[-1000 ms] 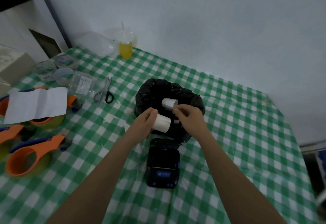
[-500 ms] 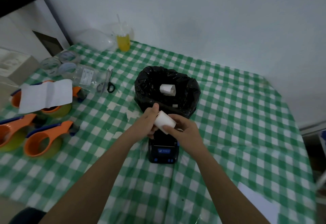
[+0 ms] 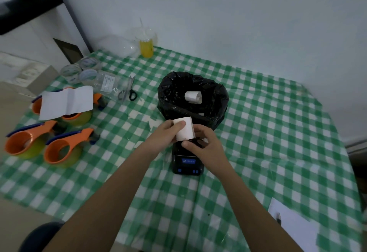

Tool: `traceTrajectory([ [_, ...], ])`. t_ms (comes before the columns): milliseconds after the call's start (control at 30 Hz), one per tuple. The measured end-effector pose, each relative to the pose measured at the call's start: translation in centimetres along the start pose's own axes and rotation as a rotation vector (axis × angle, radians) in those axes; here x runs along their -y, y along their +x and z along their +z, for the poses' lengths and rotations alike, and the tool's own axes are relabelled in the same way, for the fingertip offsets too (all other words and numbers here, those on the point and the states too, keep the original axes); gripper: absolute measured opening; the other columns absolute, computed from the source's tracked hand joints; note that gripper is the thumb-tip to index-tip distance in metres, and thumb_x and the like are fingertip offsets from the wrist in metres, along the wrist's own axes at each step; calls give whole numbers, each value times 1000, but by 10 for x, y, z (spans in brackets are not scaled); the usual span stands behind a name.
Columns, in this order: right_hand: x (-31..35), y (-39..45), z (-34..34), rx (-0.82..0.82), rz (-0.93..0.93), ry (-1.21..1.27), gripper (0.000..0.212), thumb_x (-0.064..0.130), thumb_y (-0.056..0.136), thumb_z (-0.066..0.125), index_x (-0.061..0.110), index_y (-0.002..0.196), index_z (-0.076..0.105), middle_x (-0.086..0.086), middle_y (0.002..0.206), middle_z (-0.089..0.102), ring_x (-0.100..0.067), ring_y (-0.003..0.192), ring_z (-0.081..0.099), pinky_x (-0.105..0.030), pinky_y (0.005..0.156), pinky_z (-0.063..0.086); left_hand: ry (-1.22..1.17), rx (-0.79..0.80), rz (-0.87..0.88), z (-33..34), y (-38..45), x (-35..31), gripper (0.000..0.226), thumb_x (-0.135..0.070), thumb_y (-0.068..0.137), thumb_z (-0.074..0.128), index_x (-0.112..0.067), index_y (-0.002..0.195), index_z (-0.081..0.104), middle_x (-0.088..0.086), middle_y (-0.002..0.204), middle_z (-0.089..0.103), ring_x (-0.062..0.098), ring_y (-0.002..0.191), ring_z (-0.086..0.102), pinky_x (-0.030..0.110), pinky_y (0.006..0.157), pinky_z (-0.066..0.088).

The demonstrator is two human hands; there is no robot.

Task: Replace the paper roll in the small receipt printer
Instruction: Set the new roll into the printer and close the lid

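Both forearms are bare from the bottom edge of the view up to the wrists: no sleeve, cuff, watch, strap or bracelet shows on either one. The left hand (image 3: 165, 135) and the right hand (image 3: 206, 148) are ungloved, and no ring shows on the fingers (image 3: 179, 126) that can be seen. The nails look short and plain, though they are too small to tell more. Nothing worn comes into view anywhere on the arms
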State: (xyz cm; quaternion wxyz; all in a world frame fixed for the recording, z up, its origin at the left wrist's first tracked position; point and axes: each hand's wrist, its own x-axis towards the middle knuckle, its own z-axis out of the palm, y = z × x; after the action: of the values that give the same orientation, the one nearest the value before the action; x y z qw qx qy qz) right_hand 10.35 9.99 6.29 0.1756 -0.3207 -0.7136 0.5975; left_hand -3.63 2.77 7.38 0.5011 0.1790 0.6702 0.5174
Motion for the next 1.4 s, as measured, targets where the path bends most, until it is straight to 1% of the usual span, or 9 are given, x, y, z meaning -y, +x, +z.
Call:
traceTrajectory([
  [200,15,11,-24,124,-156,-376,86,34,66,81,29,136,31,11,137,39,-8,126,38,-27,105,35,55,79,-40,-1,-1,-9,28,-39,92,49,-21,114,51,3,113,59,17,103,59,29,86,54],
  [467,19,20,-12,-49,-190,-368,65,33,72,74,26,127,41,11,120,49,-9,112,47,-33,95,46,53,131,-66,5,7,-17,44,-49,87,52,-13,110,64,8,104,69,18,98,66,27,83,55],
  [600,14,25,-12,-89,-78,-302,75,40,69,77,26,131,38,5,123,53,-11,112,51,-37,94,49,88,101,-69,7,13,-14,45,-41,85,60,-12,118,54,11,106,63,19,96,65,30,87,54],
  [767,10,26,-40,159,-96,-388,105,39,59,84,37,141,20,10,142,35,-9,126,39,-26,102,37,109,91,-112,5,24,-13,44,-39,86,58,-16,123,52,12,122,58,22,105,62,27,81,53],
  [867,5,26,-52,234,-258,-693,91,33,68,79,35,141,24,10,152,24,-13,137,25,-30,108,30,139,153,-146,3,27,-12,43,-39,86,59,-18,123,54,10,122,61,20,104,63,24,76,51],
  [1033,-5,30,-46,151,-424,-786,50,22,79,70,12,125,53,-7,129,58,-23,118,54,-30,93,44,208,247,-207,6,30,-5,40,-37,85,60,-11,115,60,6,99,63,15,84,61,26,77,51],
  [1167,-25,28,-38,113,-410,-802,45,22,75,74,10,116,59,-8,115,67,-24,105,62,-25,87,41,285,282,-272,4,32,2,38,-46,87,55,-12,103,63,5,89,65,12,77,61,26,77,50],
  [1300,-58,21,-26,66,-241,-766,48,22,78,71,10,122,56,-9,122,63,-26,111,58,-36,94,46,526,124,-275,-5,40,15,62,-61,88,37,-6,105,62,10,93,72,18,82,65,30,76,51],
  [1400,-77,22,-15,44,-90,-726,49,20,81,68,10,127,52,-10,129,59,-26,116,53,-31,98,40,697,-134,-125,-12,50,34,50,-50,93,37,-7,112,55,9,96,64,25,86,60,35,77,45],
])
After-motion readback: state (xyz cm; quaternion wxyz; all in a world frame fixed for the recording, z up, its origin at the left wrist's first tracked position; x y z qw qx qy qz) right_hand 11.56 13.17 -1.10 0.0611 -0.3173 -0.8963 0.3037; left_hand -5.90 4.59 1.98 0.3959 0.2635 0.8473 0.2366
